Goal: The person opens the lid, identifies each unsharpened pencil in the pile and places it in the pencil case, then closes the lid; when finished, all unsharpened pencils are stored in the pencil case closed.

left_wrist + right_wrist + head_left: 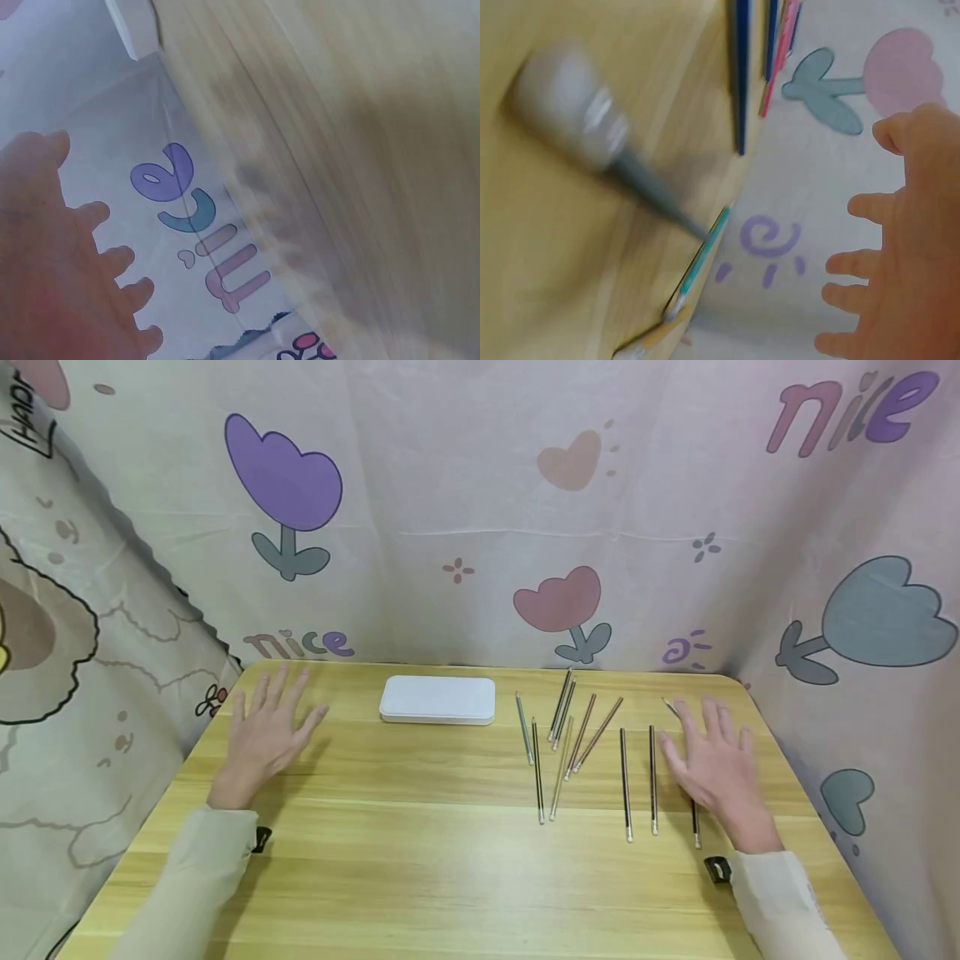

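Note:
Both hands are spread with fingers straight and hold nothing. My left hand (266, 735) is over the table's left back part, left of a closed white case (438, 700); the left wrist view shows its fingers (94, 215) beside the cloth. On the right, my right hand (716, 764) hovers above pencils, partly covering a dark one (695, 822) and another (670, 707). Two dark pencils (626, 785) (653, 781) lie just left of it. In the right wrist view, the right hand (907, 247) is beside a teal pencil (705, 255) and a large blurred eraser end (566, 105).
Several more pencils lie loosely between the case and the right hand, among them a blue-green one (523, 728), a yellowish one (561, 768) and a reddish-brown one (599, 733). A printed cloth (420, 510) hangs behind the wooden table (420, 877) and at both sides.

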`<state>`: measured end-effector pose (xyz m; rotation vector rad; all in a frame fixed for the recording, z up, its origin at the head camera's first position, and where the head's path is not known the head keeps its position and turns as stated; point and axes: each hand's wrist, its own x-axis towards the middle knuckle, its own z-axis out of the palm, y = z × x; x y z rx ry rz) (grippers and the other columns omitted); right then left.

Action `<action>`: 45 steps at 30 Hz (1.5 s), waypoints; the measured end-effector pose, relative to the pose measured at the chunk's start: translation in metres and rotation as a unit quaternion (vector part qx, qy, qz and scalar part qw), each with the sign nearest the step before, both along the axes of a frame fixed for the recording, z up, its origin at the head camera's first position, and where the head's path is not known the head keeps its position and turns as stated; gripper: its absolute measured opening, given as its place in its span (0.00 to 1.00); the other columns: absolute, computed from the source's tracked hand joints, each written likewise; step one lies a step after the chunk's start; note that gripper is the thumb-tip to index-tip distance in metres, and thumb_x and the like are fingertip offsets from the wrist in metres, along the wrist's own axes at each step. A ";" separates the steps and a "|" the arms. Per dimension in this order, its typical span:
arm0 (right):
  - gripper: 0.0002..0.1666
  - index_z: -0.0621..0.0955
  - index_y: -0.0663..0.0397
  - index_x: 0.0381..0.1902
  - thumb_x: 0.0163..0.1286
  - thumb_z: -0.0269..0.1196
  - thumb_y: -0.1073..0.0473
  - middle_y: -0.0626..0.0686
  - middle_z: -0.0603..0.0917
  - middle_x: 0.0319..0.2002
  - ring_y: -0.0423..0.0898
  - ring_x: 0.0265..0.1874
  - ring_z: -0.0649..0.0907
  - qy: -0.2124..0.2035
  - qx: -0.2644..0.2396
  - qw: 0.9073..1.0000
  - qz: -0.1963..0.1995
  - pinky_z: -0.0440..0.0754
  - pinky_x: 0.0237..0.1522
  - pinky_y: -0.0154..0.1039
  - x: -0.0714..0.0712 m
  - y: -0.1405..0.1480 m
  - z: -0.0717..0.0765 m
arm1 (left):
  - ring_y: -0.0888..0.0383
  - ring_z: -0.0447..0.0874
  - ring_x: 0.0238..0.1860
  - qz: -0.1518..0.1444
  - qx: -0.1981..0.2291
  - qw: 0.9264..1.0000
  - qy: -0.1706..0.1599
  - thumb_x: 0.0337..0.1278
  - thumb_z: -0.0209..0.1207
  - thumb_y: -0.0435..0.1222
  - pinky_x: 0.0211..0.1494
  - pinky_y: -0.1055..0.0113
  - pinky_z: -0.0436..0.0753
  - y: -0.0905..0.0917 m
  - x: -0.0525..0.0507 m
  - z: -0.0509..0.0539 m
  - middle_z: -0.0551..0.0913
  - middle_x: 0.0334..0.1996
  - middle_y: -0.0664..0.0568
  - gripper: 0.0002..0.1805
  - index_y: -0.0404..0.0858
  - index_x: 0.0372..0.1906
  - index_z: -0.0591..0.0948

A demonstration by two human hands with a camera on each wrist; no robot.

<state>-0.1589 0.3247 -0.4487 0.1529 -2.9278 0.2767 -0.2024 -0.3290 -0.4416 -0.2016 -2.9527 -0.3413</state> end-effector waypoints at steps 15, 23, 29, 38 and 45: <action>0.39 0.64 0.50 0.79 0.78 0.55 0.39 0.70 0.60 0.76 0.72 0.73 0.61 0.054 -0.076 0.992 0.082 0.56 0.71 0.75 -0.021 -0.077 0.000 | 0.27 0.41 0.78 -0.023 0.046 0.998 0.024 0.78 0.39 0.61 0.75 0.27 0.33 0.040 -0.006 -0.012 0.39 0.82 0.36 0.41 0.44 0.84 0.50; 0.38 0.68 0.51 0.77 0.75 0.63 0.45 0.66 0.67 0.73 0.66 0.70 0.69 0.089 -0.160 0.970 0.161 0.70 0.66 0.71 -0.039 -0.128 -0.002 | 0.23 0.47 0.76 -0.062 0.179 0.982 0.009 0.78 0.50 0.52 0.72 0.22 0.48 0.058 -0.021 -0.027 0.45 0.80 0.28 0.41 0.36 0.82 0.52; 0.38 0.68 0.54 0.76 0.75 0.65 0.48 0.61 0.69 0.72 0.59 0.70 0.71 0.068 -0.197 0.955 0.211 0.71 0.70 0.60 -0.056 -0.164 -0.007 | 0.28 0.46 0.78 -0.091 0.272 0.957 -0.044 0.74 0.58 0.47 0.75 0.28 0.50 0.071 -0.031 -0.035 0.45 0.80 0.28 0.47 0.30 0.81 0.47; 0.44 0.64 0.54 0.78 0.72 0.68 0.46 0.59 0.65 0.76 0.56 0.73 0.67 -0.036 -0.252 0.942 0.217 0.67 0.73 0.58 -0.090 -0.212 -0.019 | 0.35 0.46 0.80 -0.077 0.363 0.918 -0.141 0.60 0.72 0.45 0.81 0.44 0.51 0.087 -0.046 -0.042 0.45 0.81 0.32 0.60 0.30 0.82 0.43; 0.51 0.62 0.59 0.79 0.66 0.74 0.51 0.60 0.64 0.77 0.57 0.76 0.63 -0.087 -0.277 0.932 0.218 0.61 0.77 0.54 -0.107 -0.233 -0.028 | 0.34 0.51 0.79 -0.085 0.337 0.929 -0.128 0.55 0.76 0.40 0.81 0.44 0.52 0.095 -0.060 -0.047 0.53 0.79 0.29 0.58 0.28 0.80 0.50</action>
